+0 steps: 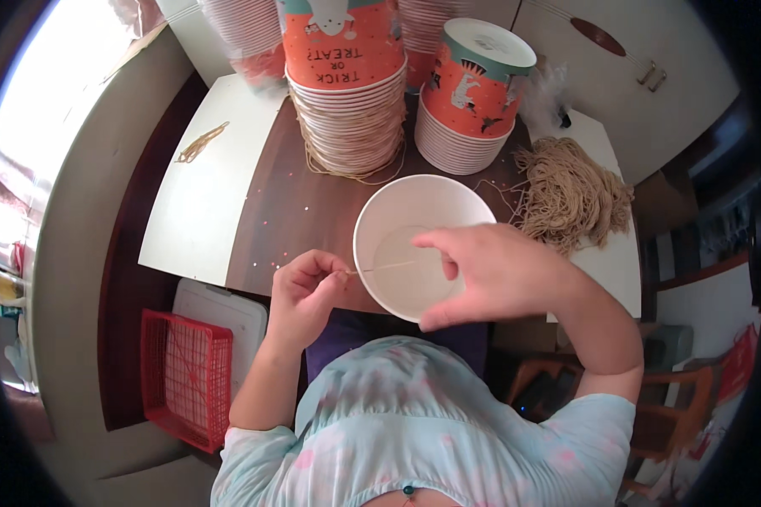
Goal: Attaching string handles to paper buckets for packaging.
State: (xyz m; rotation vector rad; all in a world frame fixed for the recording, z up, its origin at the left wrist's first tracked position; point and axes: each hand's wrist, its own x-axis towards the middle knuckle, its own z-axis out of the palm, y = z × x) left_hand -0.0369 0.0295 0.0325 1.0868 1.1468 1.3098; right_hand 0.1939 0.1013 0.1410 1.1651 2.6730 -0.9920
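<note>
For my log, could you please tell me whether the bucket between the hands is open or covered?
The bucket is open: its white inside shows, partly behind the right hand.

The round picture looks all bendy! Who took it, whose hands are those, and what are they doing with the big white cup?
There's no robot here, just a person with bare hands. A camera on their head looks down through a very wide lens, which makes straight edges curve.

The left hand pinches a thin string at the side of the open white bucket, your "big cup". Part of the string shows inside. The right hand is spread over the bucket's opening; I can't tell whether it touches the inside.

On the brown-and-white table, beyond the bucket, stand stacked buckets with orange patterns. A tangled tan string pile lies to the right, and a small string bundle to the left.
</note>
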